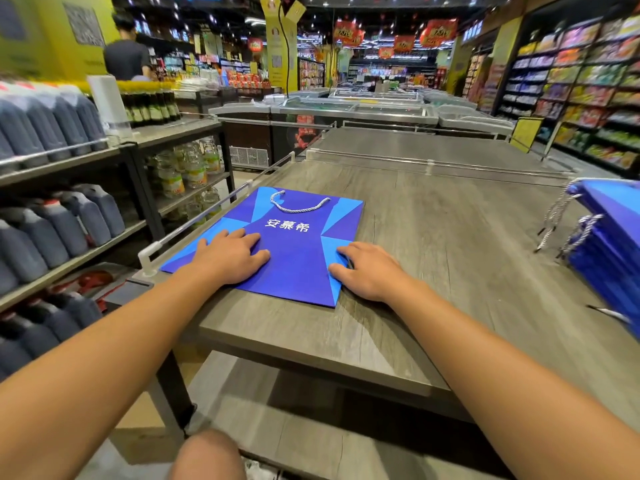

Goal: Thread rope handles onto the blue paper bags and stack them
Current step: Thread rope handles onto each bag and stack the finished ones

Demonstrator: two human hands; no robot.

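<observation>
One blue paper bag [294, 251] lay flat near the left front corner of the grey table [433, 244], white lettering up, rope handle [299, 204] already threaded and curled on the far end of the panel. Left hand [230, 256] pressed flat on the near left part of the bag, fingers straight and spread, gripping nothing. Right hand [369, 273] rested at the bag's near right corner, fingers loosely extended, fingertips on the light-blue fold, heel of the palm on the table; no pinch seen. Looked like smoothing or squaring the finished bag, judged from the flat palms. Only the top-side handle visible; underside handle hidden, could not tell if threaded.

Stack of blue bags [609, 244] sat well apart at the right edge of the table, partly cut off by the frame, several rope handles [554, 216] hanging off its left side. Unclear whether that pile was finished stock or bags waiting for work; handles hanging there suggested at least some done.

Progress judged as mid-task: this bag seemingly threaded and laid down, possibly first of a new pile at left. Left to do, by guess: remaining bags, then stacking on top
</observation>
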